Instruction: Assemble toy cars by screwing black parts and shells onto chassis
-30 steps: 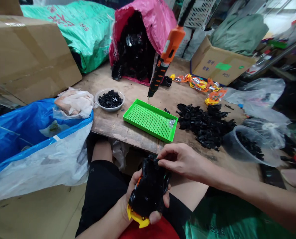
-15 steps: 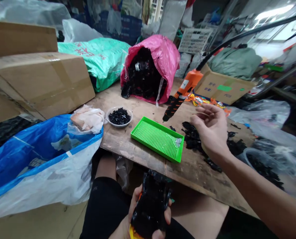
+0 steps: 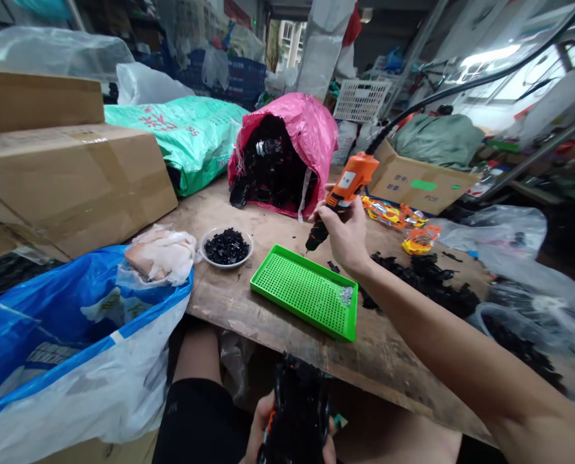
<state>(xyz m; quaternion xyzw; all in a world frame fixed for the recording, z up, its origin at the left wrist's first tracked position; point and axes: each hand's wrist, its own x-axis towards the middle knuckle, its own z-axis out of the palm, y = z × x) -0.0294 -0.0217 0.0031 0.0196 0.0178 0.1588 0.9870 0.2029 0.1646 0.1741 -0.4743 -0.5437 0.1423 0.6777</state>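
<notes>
My left hand is closed around a black plastic toy car with orange at its side, low in front of the table edge. Further up, my right hand wraps round the orange and black electric screwdriver, which hangs from a black cable and tilts tip-down. Below its tip lies a green perforated tray, with small silver screws heaped at its right end. Loose black plastic parts are spread to the right of the tray, partly hidden by my forearm.
A bowl of small black pieces sits left of the tray. Behind stands a pink sack full of black parts. Orange and yellow car shells lie at right. A blue-lined bag and a cardboard box flank the left.
My right hand has moved left from beside the electric screwdriver and closed on it. The toy car stays in my left hand. The view has tilted up slightly.
</notes>
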